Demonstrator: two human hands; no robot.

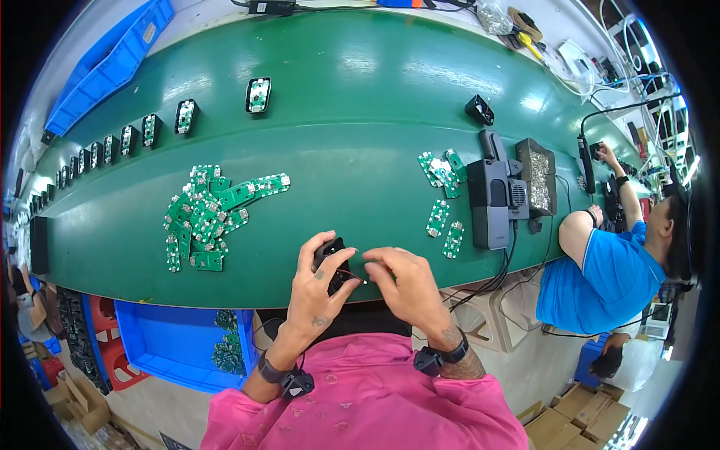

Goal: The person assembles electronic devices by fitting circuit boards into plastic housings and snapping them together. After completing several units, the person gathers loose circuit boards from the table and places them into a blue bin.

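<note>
My left hand [319, 289] is closed around a small black plastic housing [337, 259] just above the table's near edge. Thin red and dark wires come out of it and end in a small white connector [364, 282]. Close beside the housing, my right hand [405, 281] has its thumb and forefinger drawn together near the wires; whether anything is between them is hidden. To the left lies a loose heap of green circuit boards [199, 214]. A smaller group of boards [444, 172] rests to the right, with two single boards nearer me.
A row of black housings with boards [150, 130] runs along the far left. On the right stand a black fixture [490, 202], a tray of small metal parts [540, 154] and another housing [480, 110]. Blue bins [184, 330] flank the table. A co-worker in blue [607, 270] sits at right.
</note>
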